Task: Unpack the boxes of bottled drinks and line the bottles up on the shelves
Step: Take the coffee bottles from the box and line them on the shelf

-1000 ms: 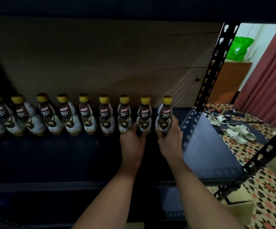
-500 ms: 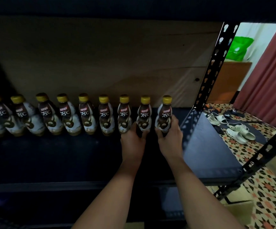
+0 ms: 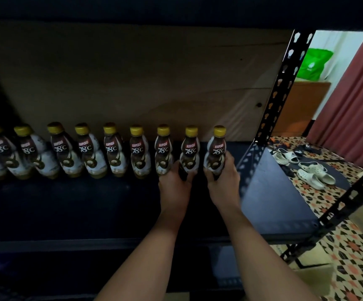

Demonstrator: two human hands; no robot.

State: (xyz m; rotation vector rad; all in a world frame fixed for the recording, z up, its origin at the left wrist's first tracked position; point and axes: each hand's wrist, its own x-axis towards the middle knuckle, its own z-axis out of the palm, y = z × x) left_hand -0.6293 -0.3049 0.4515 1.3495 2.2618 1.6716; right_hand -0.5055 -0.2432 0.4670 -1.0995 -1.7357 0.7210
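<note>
Several brown-and-white coffee bottles with yellow caps stand in a row (image 3: 111, 149) along the back of a dark shelf (image 3: 89, 205). My left hand (image 3: 175, 184) grips the base of the second bottle from the right (image 3: 190, 148). My right hand (image 3: 222, 181) grips the base of the rightmost bottle (image 3: 217, 146). Both bottles stand upright on the shelf in line with the others.
A wooden back panel (image 3: 132, 79) closes the shelf behind the row. A black perforated upright (image 3: 278, 92) frames the right end. Beyond it are a patterned floor with sandals (image 3: 313, 172), a green bag (image 3: 311, 64) on a wooden cabinet and a red curtain (image 3: 354, 101).
</note>
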